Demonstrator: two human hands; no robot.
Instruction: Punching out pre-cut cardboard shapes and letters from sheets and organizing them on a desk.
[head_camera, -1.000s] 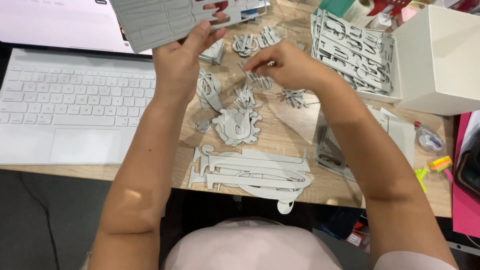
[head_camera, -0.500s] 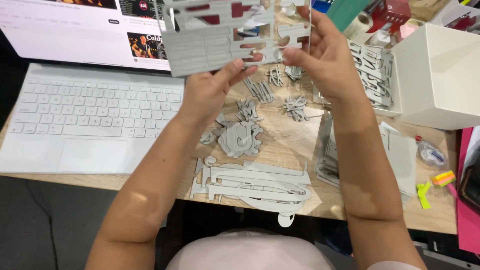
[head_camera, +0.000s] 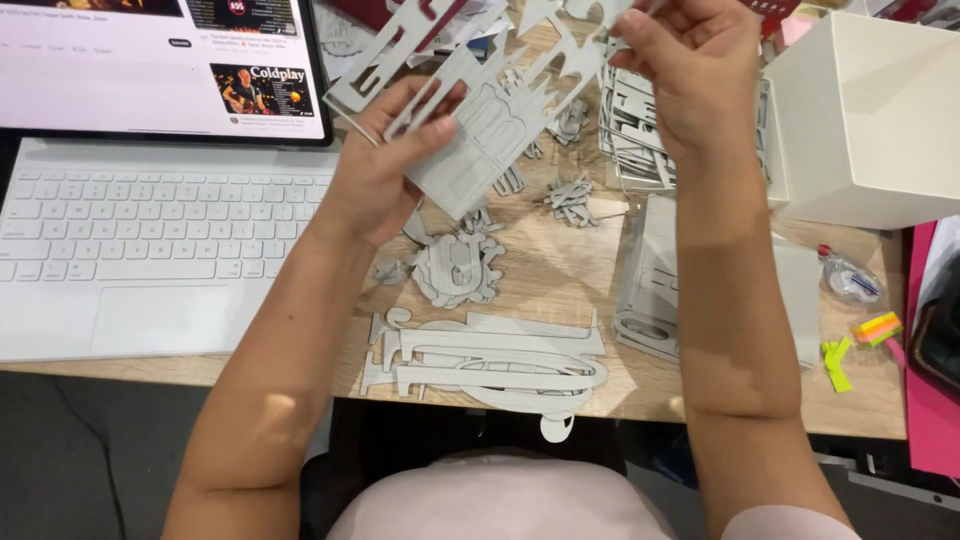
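- Hands are both up over the surface (head_camera: 560, 270), sharing one grey die-cut sheet (head_camera: 480, 110) that hangs tilted above the ornate grey cut-out (head_camera: 458, 268).
- Left hand (head_camera: 385, 170): I see its grip pinching the sheet's lower edge, thumb on top.
- Right hand (head_camera: 700, 75): grip pressed on the sheet's upper end, toward the white box (head_camera: 865, 120).
- Step, as I judge it: freeing a piece from the sheet.
- Next move calls for a steady left hold while the right fingers work a piece loose without tearing thin tabs.
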